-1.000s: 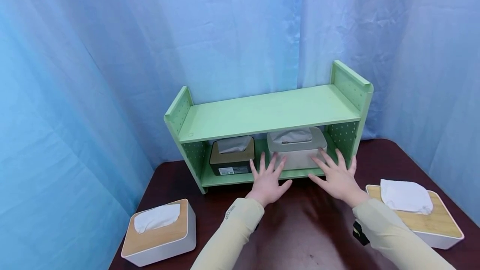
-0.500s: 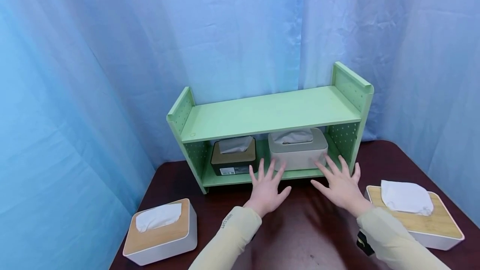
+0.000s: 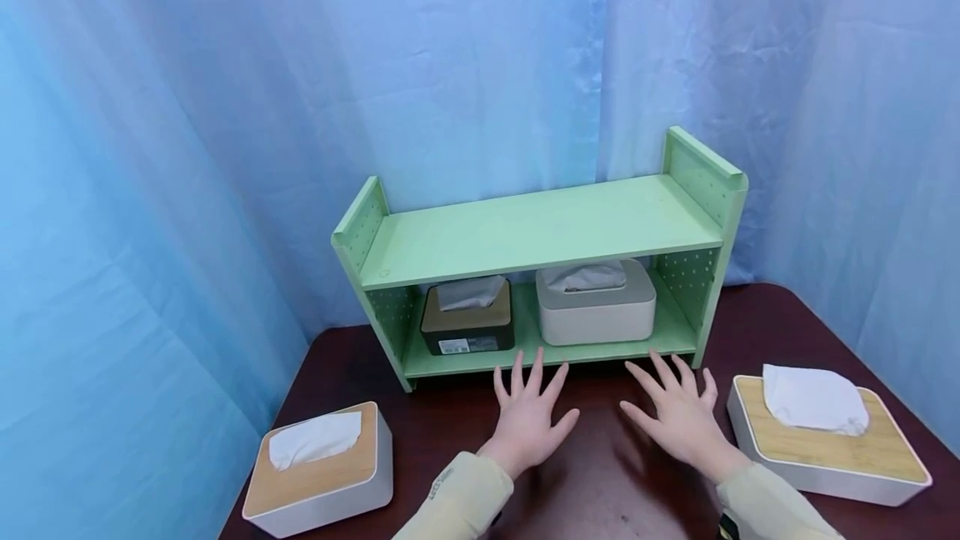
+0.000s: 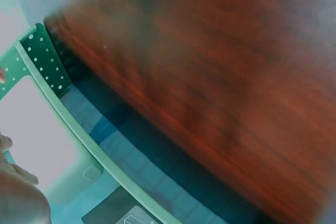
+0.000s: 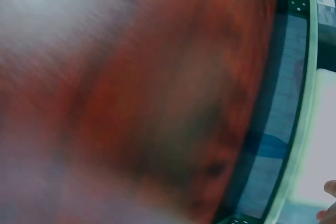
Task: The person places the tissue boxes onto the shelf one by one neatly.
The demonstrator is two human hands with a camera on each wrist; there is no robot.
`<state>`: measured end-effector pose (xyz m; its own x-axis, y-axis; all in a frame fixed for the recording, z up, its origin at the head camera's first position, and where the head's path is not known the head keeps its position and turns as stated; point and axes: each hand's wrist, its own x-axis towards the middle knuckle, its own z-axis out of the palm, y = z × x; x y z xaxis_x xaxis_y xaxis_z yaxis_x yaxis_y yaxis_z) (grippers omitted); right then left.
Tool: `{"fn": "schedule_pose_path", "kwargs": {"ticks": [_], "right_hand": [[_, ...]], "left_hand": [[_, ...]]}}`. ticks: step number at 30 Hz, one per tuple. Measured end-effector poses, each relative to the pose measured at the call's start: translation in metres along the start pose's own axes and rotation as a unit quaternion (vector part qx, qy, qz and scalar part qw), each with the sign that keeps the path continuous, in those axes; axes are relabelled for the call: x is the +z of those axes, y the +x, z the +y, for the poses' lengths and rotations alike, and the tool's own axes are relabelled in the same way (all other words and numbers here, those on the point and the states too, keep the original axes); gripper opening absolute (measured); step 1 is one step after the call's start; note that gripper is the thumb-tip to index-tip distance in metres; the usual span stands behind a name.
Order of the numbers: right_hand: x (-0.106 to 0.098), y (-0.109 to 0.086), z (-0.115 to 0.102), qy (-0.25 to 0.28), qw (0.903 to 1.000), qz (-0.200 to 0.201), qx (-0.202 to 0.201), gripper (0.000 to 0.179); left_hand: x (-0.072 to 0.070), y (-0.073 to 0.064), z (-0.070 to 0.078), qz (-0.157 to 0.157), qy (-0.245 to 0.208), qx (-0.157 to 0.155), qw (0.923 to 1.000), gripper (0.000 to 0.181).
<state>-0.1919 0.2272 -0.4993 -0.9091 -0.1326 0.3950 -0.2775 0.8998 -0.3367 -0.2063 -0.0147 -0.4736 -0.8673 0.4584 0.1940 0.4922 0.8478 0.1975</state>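
Observation:
Both hands hover in front of a green two-tier shelf (image 3: 540, 227), fingers spread and holding nothing. The left hand (image 3: 527, 419) is just below the front edge of the lower shelf; the right hand (image 3: 684, 419) is to its right, at about the same height. On the lower shelf stands a grey-white tissue box (image 3: 596, 319), apart from both hands. Left of it sits a dark tissue box (image 3: 467, 332) with a brown top. Part of the left hand (image 4: 21, 198) shows at the left wrist view's edge; fingertips of the right hand (image 5: 329, 203) show in the right wrist view.
A white tissue box (image 3: 322, 469) with a wooden top stands at the table's front left. Another wood-topped tissue box (image 3: 832, 440) lies close beside the right hand. Blue curtains (image 3: 480, 65) hang behind the dark red table (image 3: 592, 490).
Both hands have drawn back from the grey-white tissue box toward the body, fingers still spread. The boxes and the shelf have stayed in place.

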Motion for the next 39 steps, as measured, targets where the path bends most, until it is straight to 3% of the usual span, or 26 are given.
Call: {"fn": "schedule_pose_path", "kwargs": {"ticks": [11, 21, 29, 34, 39], "right_hand": [[0.016, -0.025, -0.015, 0.027, 0.9992, -0.02, 0.022, 0.055], [0.023, -0.03, -0.025, 0.037, 0.9988, -0.025, 0.019, 0.055], [0.028, -0.034, -0.03, 0.039, 0.9989, -0.024, 0.011, 0.057], [0.029, -0.032, -0.036, 0.073, 0.9967, -0.033, 0.013, 0.058], [0.032, -0.025, -0.048, 0.113, 0.9918, -0.057, 0.017, 0.059]], "left_hand": [[0.004, -0.036, -0.01, 0.01, -0.041, -0.022, 0.9989, 0.059], [-0.006, -0.055, -0.034, 0.01, -0.059, -0.049, 0.997, 0.06], [-0.02, -0.081, -0.069, 0.108, -0.077, -0.029, 0.9908, 0.056], [-0.033, -0.107, -0.102, 0.176, -0.057, -0.006, 0.9828, 0.053], [-0.05, -0.134, -0.14, 0.22, -0.032, -0.022, 0.9747, 0.053]]}}
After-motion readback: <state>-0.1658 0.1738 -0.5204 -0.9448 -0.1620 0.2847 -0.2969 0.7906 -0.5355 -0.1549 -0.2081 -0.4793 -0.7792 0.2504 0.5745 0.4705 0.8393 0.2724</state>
